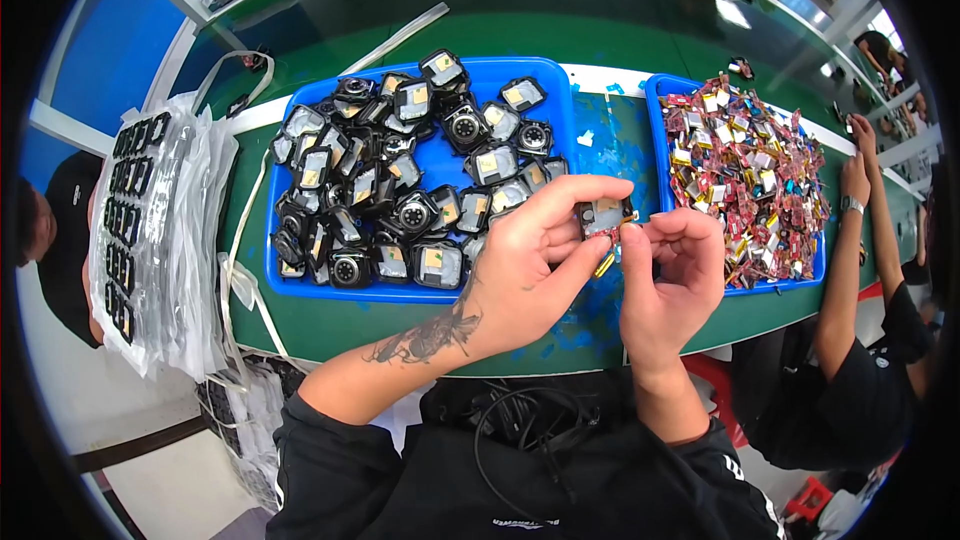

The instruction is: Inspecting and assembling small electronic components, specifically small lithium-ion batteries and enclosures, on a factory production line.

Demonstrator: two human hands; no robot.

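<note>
My left hand (535, 260) grips a small dark square watch case (603, 217) between thumb and fingers, its inside facing up. Red bits of circuit board and a thin yellow-gold piece (604, 265) hang at the case's lower edge, beside my left thumb. At the case's right edge is my right hand (672, 285), thumb and fingers curled together in a pinch. What sits between those fingertips is too small to make out. Left of my hands, a blue tray (558, 100) carries many black watch cases (440, 265), some face down with round sensor backs showing.
A second blue tray (655, 105) on the right is heaped with red circuit boards and silver batteries (745, 180). Plastic-wrapped trays of black frames (150, 230) stand at the left. A co-worker's arms (850, 240) reach in at the right. The green bench (340, 335) has blue scraps.
</note>
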